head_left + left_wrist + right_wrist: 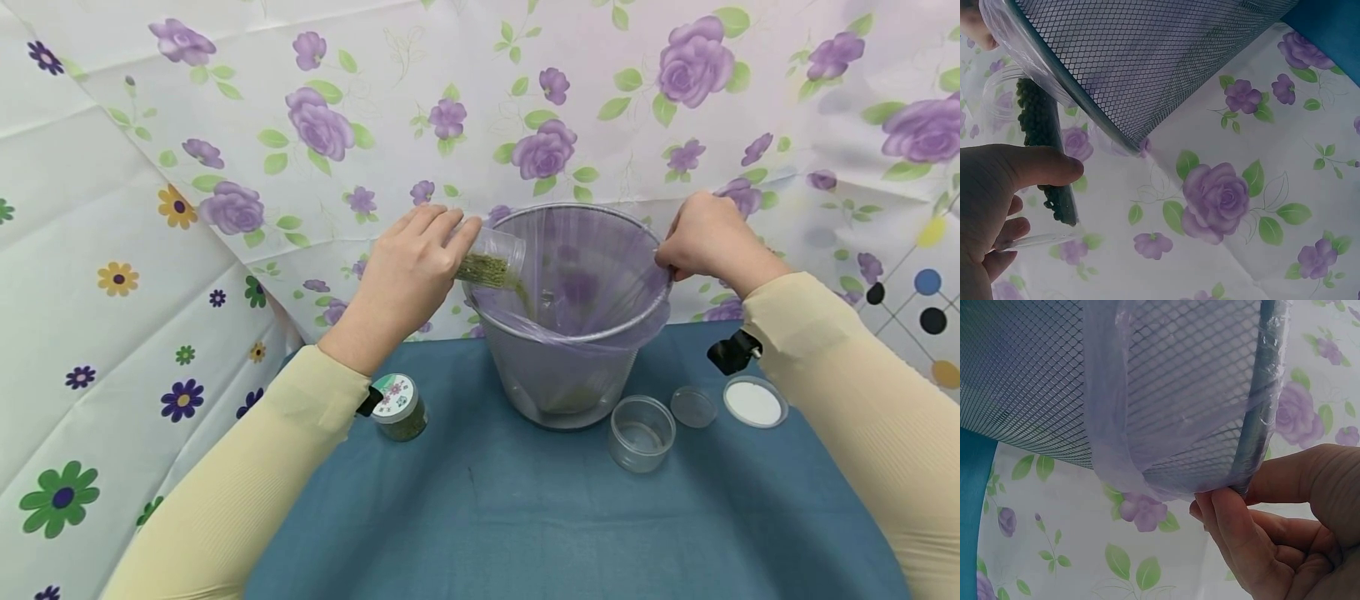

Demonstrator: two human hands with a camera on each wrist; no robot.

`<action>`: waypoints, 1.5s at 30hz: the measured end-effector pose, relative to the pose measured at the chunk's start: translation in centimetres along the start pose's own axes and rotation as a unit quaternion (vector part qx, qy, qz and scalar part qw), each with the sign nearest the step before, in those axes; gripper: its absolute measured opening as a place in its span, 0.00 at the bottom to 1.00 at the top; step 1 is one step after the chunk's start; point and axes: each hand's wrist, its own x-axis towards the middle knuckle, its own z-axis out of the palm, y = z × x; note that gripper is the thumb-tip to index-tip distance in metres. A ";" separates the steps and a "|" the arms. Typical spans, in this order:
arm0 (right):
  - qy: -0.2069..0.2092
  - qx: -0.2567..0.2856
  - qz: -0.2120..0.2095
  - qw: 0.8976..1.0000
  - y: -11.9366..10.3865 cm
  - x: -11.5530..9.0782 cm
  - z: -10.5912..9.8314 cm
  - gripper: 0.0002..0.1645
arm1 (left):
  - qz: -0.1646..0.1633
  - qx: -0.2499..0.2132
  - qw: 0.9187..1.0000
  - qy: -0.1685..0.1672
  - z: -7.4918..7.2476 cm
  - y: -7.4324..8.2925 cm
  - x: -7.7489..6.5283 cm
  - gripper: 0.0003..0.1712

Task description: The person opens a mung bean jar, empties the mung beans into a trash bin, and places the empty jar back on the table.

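A clear plastic jar (491, 254) partly filled with small green beans (1040, 122) is gripped in my left hand (416, 271), thumb on one side and fingers on the other. The jar lies tipped over the left rim of a mesh wastebasket (558, 367), and beans stream from its mouth into the basket. A thin purple plastic bag (600, 267) lines the basket and folds over its rim. At the right side, my right hand (708, 237) pinches the bag-covered rim (1250, 437) between thumb and fingers. The basket stands upright on the blue cloth.
Left of the basket stands a lidded jar (401, 408) with green contents. To the right are an uncovered clear jar (641, 433), a clear round lid (693, 407) and a white round lid (755, 402). A flowered sheet (450, 50) hangs close behind the basket.
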 end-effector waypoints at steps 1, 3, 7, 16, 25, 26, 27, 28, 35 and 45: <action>0.000 -0.001 0.000 1.000 0.0 0.0 0.0 0.11 | 0.000 0.001 1.000 0.001 0.0 0.0 0.0 0.15; 0.000 -0.002 -0.002 1.000 0.0 0.0 -0.1 0.11 | 0.000 0.001 1.000 0.002 0.0 0.0 0.1 0.15; 0.001 -0.002 -0.004 1.000 -0.1 0.0 -0.2 0.11 | -0.001 0.000 1.000 0.004 -0.1 0.0 0.2 0.15; 0.004 -0.002 -0.002 1.000 -0.2 0.0 -0.3 0.11 | 0.003 0.001 1.000 0.002 -0.2 0.0 0.4 0.15; 0.000 -0.002 -0.002 1.000 -0.2 -0.1 -0.2 0.11 | 0.005 0.004 1.000 0.005 -0.2 0.0 0.4 0.16; -0.001 -0.002 -0.001 1.000 -0.2 -0.1 -0.2 0.11 | 0.005 0.004 1.000 0.005 -0.2 0.0 0.5 0.16; 0.000 -0.003 -0.001 1.000 -0.2 -0.1 -0.2 0.11 | 0.005 0.004 1.000 0.005 -0.3 0.0 0.5 0.16; 0.000 -0.004 -0.001 1.000 -0.2 -0.1 -0.2 0.11 | 0.005 0.004 1.000 0.005 -0.3 0.0 0.5 0.16; 0.000 -0.005 -0.001 1.000 -0.3 -0.1 -0.2 0.11 | 0.007 0.003 1.000 0.007 -0.3 0.0 0.5 0.16; -0.005 0.001 0.002 1.000 -0.2 -0.1 0.0 0.11 | 0.012 0.010 1.000 0.002 -0.3 0.0 0.5 0.16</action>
